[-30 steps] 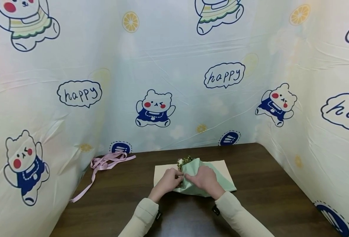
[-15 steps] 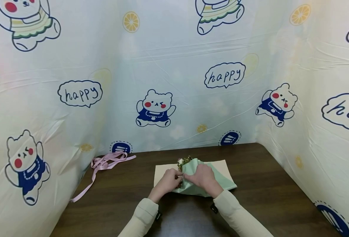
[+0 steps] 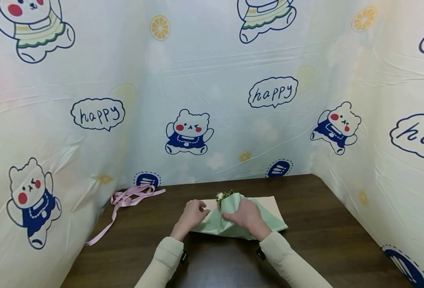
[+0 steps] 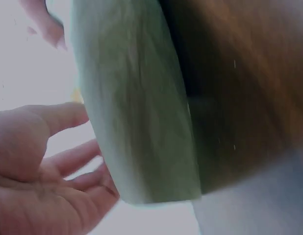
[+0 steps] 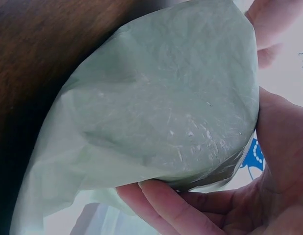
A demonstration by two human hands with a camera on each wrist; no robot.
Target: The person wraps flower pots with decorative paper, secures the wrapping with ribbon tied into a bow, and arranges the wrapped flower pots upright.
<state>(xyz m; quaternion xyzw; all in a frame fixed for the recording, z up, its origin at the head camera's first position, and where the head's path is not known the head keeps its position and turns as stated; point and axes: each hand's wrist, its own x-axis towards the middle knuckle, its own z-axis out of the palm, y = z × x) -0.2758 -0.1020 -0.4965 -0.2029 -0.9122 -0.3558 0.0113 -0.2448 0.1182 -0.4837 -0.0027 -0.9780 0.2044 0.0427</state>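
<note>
Over the green paper, right hand gripped a raised fold: thumb on one side, fingers curled round the other, paper between them in the right wrist view. Left hand sat at the paper's left part, fingers loosely curved, gap showing between thumb and fingers, nothing seen in its hold; left wrist view had the tips at the paper's edge, but couldn't tell if they touched it or were just behind. Key relation: loose left part of the paper lay just beside the left fingers, gripped fold to their right, so left hand was the nearer one to that free side. Paper ran longest left to right, near edge facing the person. Flowers poked out past the fold on its far side, tilt unclear, between the two hands but closer to the right thumb; stems hidden, so couldn't call the bunch's own axis. Cream sheet showed beyond the green, corners out both sides; couldn't tell if separate or the paper's reverse. All of it was on the dark table, around mid-width. Farther out, pink ribbon lay in loose loops at the far left, well apart from both hands, one tail trailing nearer. Printed curtain behind.
</note>
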